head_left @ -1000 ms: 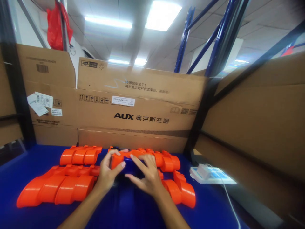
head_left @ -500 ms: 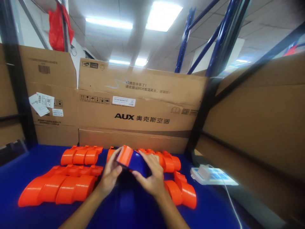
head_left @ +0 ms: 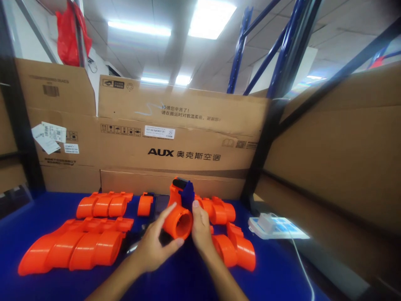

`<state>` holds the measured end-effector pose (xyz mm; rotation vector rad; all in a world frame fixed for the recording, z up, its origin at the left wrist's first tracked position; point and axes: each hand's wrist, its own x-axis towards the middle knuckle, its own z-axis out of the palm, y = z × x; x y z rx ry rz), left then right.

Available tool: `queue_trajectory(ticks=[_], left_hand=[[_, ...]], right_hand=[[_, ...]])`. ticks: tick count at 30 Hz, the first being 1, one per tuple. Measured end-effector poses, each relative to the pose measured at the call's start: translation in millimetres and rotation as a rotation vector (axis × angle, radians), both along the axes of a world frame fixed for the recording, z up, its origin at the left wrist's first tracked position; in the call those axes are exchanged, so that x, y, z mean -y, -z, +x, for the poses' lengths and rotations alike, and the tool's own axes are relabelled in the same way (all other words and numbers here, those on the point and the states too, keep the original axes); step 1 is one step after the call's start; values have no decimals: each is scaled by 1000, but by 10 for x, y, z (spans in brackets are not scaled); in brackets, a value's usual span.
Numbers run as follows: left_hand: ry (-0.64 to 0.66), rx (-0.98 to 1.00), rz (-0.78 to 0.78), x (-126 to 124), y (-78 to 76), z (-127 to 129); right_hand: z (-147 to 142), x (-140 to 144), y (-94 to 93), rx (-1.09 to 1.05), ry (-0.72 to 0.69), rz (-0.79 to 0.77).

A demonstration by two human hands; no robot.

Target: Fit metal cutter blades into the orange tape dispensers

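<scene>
Between my hands, above the blue tabletop, is an orange tape dispenser (head_left: 176, 222) with a round hollow hub facing me. At its top are a dark blue toothed part (head_left: 188, 194) and a black roller. My left hand (head_left: 157, 242) grips the hub from the left, thumb below the opening. My right hand (head_left: 201, 223) holds it from the right, its thumb up beside the blue part. Rows of similar orange dispensers (head_left: 78, 246) lie to the left. More orange dispensers (head_left: 233, 246) lie to the right, and one small orange piece (head_left: 145, 205) sits behind my left hand.
A blue surface (head_left: 122, 282) covers the table. A cardboard panel (head_left: 125, 161) stands along the back, with another cardboard wall (head_left: 338, 167) at right. A white power strip (head_left: 282, 229) with a plug and cable lies at the right edge. Dark rack posts rise at both sides.
The dispenser has been turned, so its round hollow opening now faces me instead of its blue and orange side. Both hands have shifted their hold. The view has moved slightly.
</scene>
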<state>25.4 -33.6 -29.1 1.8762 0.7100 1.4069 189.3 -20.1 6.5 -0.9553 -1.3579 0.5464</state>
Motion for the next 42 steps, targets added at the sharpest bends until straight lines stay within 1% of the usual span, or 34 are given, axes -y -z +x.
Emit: queue_trajectory(ticks=[2,6,8,11,13,15,17,18,20,21,23,25,27,30,32,34,37,40,42], left_hand=[[-24,44,-11,11,-7,5],[-68,103,-41,29,30,-4],[-71,164,-75,17,70,-5],[-52,305,-136,-31,99,17],[-22,395,-176,-71,68,32],[-21,444,-195,-105,-14,6],[-95,434,-177,-131,-143,-102],[-158,401,-157,-144,-221,-193],[-304,265,-96,-182,-393,-439],[-381,140,-65,-210,-478,-582],[-535,-207,-44,-286,-624,-865],[-694,-459,-53,-388,-710,-1097],[-779,-603,-29,-507,-724,-1244],[-803,-690,60,-688,-651,-1315],[-769,-753,95,-795,-576,-1295],[-746,-850,72,-884,-497,-1248],[-746,-959,1,-992,-379,-1173],[-678,-983,-54,-1073,-273,-1128],[-628,-983,-65,-1106,-229,-1122]], right_hand=[[1,4,-6,-4,10,-34],[26,-19,18,36,-28,-68],[39,-39,39,52,-18,-54],[48,-70,47,83,-18,-5],[47,-88,31,107,-65,16],[48,-100,5,106,-105,21],[57,-107,-22,79,-116,10],[65,-110,-33,60,-115,1],[85,-118,-47,26,-113,-15],[94,-123,-51,15,-109,-20],[104,-134,-50,12,-107,-21],[103,-144,-46,30,-115,-21],[97,-150,-42,49,-117,-18],[95,-150,-42,54,-107,-16],[101,-148,-44,51,-107,-23],[109,-147,-43,49,-105,-31],[116,-147,-39,44,-107,-39],[114,-143,-40,38,-125,-35],[111,-135,-47,38,-138,-30]])
